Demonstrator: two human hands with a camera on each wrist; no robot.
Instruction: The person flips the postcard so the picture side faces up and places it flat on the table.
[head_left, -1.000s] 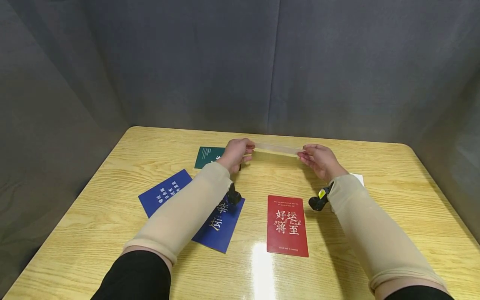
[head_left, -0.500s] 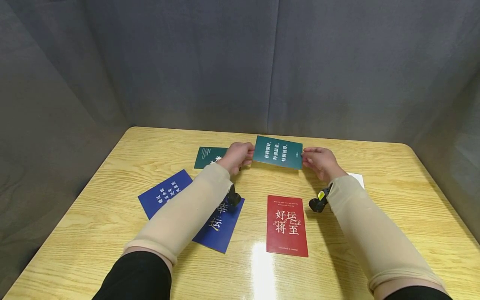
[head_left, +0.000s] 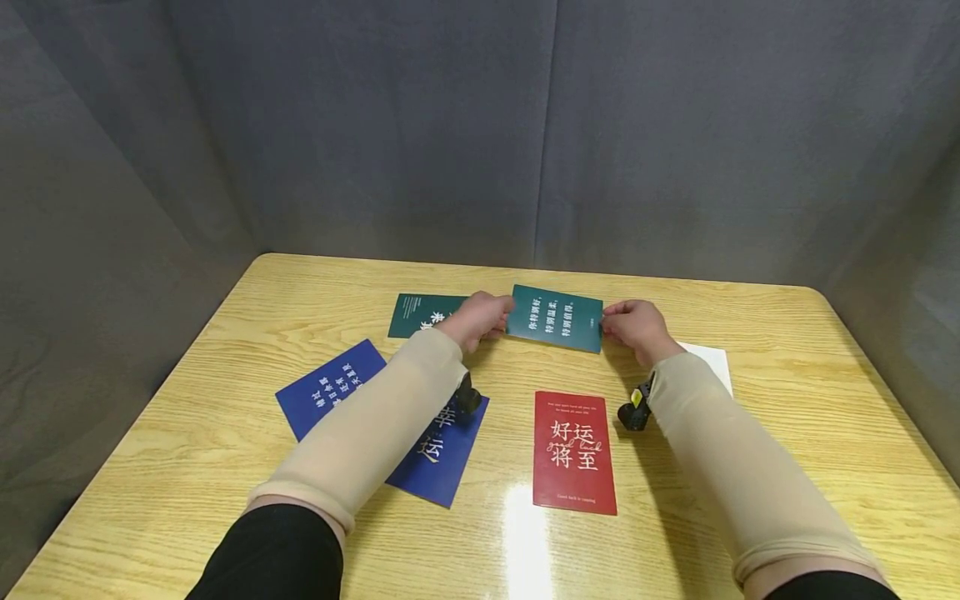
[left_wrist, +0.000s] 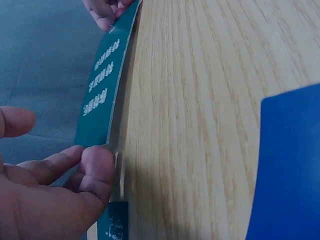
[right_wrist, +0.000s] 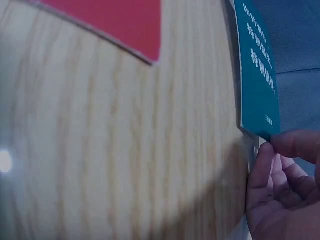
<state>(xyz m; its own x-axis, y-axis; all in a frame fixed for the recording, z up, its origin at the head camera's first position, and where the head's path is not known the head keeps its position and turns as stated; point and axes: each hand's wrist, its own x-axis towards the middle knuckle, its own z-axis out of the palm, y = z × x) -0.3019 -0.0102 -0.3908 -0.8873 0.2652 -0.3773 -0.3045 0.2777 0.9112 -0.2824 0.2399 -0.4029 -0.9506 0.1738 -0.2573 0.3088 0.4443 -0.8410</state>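
A dark green card with white lettering [head_left: 557,318] lies between my two hands near the far side of the table. My left hand [head_left: 477,318] pinches its left end between thumb and finger, as the left wrist view shows. At the opposite end, the thumb and finger of my right hand [right_wrist: 287,185] pinch a corner. In both wrist views the card is tilted, with its near long edge close to the tabletop; whether it touches the wood I cannot tell. Another green card [head_left: 414,313] lies flat just left of my left hand, partly covered by it.
On the wooden table [head_left: 510,550], a red card [head_left: 574,492] lies front centre. Two blue cards, one at the left [head_left: 315,408] and one nearer the middle [head_left: 420,479], are partly under my left forearm. A white card [head_left: 716,362] shows behind my right wrist. Grey cloth [head_left: 450,125] hangs behind.
The card between my hands showed a pale, narrow face first; now its green lettered face shows and it sits lower. My right hand has dropped slightly, and more of the white card shows.
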